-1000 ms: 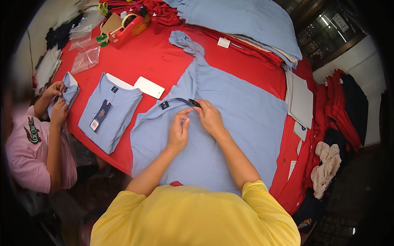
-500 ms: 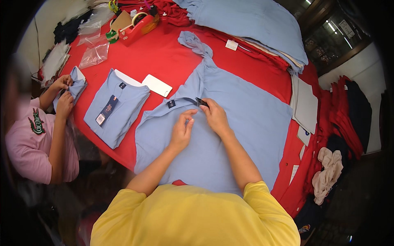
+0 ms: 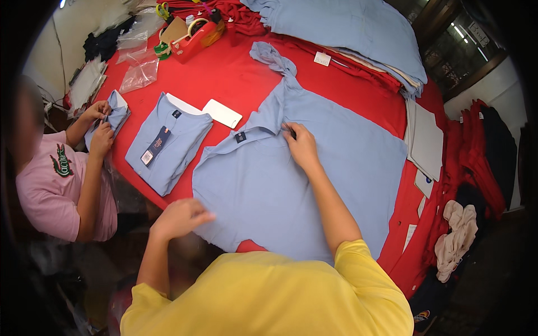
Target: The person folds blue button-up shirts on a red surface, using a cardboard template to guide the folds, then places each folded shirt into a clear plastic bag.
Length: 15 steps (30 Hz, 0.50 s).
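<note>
A light blue T-shirt (image 3: 336,151) lies spread in front of me, its collar with a dark neck label (image 3: 240,136) facing left and one sleeve bunched at the far end. At the neckline, my right hand (image 3: 302,147) is closed around small black snips (image 3: 292,133); their tip is mostly hidden by the fingers. My left hand (image 3: 180,217) is off the shirt's near left edge, blurred, with fingers loosely stretched out and nothing visible in them. To the left rests a folded blue T-shirt (image 3: 168,145) with a navy hang tag (image 3: 156,147).
A co-worker (image 3: 67,179) in pink handles another folded blue garment (image 3: 116,119) at left. A white card (image 3: 222,113), clear plastic bags (image 3: 140,73) and a red tape dispenser (image 3: 193,43) lie on the red-covered table (image 3: 224,78). Stacked blue fabric (image 3: 347,39) sits at the back; grey boards (image 3: 425,140) lie right.
My left hand has left the collar and moved toward me and left. The right hand stays by the neckline with the snips. The whole view has shifted slightly.
</note>
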### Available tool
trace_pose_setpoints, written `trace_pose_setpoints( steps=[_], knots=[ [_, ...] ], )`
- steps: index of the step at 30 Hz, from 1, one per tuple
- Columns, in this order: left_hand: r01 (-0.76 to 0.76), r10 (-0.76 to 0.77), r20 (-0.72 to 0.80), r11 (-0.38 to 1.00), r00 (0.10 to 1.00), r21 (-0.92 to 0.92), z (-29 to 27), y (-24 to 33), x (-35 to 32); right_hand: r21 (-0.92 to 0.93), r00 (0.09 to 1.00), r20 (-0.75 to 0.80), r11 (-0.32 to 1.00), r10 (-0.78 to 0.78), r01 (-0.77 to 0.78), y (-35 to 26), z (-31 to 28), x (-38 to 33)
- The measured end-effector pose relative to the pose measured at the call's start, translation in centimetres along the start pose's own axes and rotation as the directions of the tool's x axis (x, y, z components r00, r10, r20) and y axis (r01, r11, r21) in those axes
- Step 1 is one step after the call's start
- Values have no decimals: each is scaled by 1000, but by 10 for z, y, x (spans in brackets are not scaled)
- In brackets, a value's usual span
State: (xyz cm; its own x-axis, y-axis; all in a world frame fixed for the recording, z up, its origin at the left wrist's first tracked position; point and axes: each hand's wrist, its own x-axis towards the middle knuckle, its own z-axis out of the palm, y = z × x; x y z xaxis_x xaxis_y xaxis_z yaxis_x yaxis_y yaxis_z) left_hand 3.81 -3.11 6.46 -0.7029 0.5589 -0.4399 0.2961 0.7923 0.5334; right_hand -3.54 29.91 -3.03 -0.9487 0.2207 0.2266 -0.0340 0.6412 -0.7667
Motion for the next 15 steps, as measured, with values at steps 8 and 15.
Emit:
trace_pose_setpoints(
  steps=[8,15],
  knots=[
    [-306,-185,-566,687,803,-659,46,53,196,-77,991,127,997,33,-23,-10,13,20],
    [-441,-189,-462,141,867,-886,33,63,220,111,999,20,993,-29,27,-34,-15,8]
  ],
)
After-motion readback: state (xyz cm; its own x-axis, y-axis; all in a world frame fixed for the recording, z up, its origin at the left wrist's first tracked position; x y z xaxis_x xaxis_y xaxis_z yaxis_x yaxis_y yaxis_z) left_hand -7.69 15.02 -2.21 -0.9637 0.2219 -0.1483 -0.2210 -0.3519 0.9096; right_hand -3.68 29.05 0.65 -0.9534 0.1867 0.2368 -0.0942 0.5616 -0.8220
